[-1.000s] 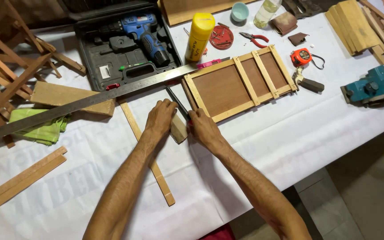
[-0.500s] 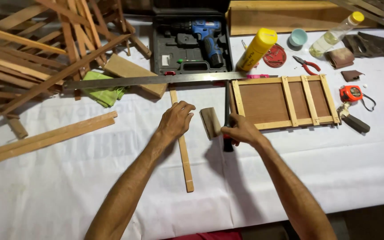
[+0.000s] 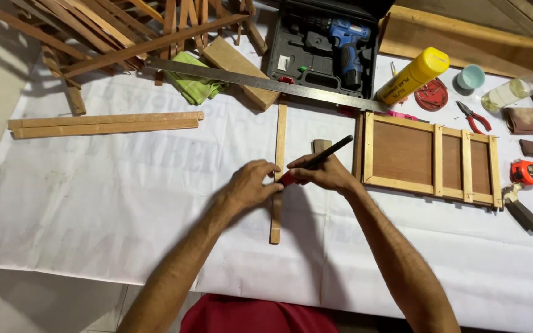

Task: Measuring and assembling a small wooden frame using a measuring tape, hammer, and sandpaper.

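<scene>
We hold a black marker (image 3: 325,154) clamped in our right hand (image 3: 325,176); our left hand (image 3: 251,185) pinches what looks like its red cap. Both rest over a thin wooden strip (image 3: 277,179) on the table (image 3: 124,203), left of a wooden frame (image 3: 430,157).

Both forearms were bare, no sleeves, watch or rings; left hand (image 3: 251,185), right hand (image 3: 325,174); red garment (image 3: 254,314) at the lap.

black marker (image 3: 327,153) w/ red cap, pale wood strip (image 3: 277,179), blue drill (image 3: 340,37), yellow can (image 3: 412,75), green cloth (image 3: 194,83)
</scene>
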